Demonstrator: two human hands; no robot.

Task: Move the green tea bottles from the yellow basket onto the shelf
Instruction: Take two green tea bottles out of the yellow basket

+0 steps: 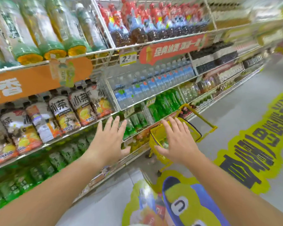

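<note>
Left hand (110, 141): fingers straight and spread, back to camera, holding nothing. It hangs in the air in front of the shelf (82, 127), not clearly touching it.
Right hand (176, 142): same, splayed flat and empty, above the yellow basket (158, 134), and it covers most of the basket opening.
The basket stands on the grey floor (235, 111) just beside the foot of the shelf, with its handle (198, 115) raised on the far side.
Basket contents: only a blurred pale-green patch shows past the right thumb, so I can't tell if it's bottles.
Green bottles (55, 160) stand in a row on the low tier, left of and below the left hand. Labels are too blurred to read.
One tier up are brown-label tea bottles (62, 111), with water bottles (137, 88) to their right.
An orange sign (31, 82) is above the tea bottles. A floor sticker (175, 206) lies between the forearms.
</note>
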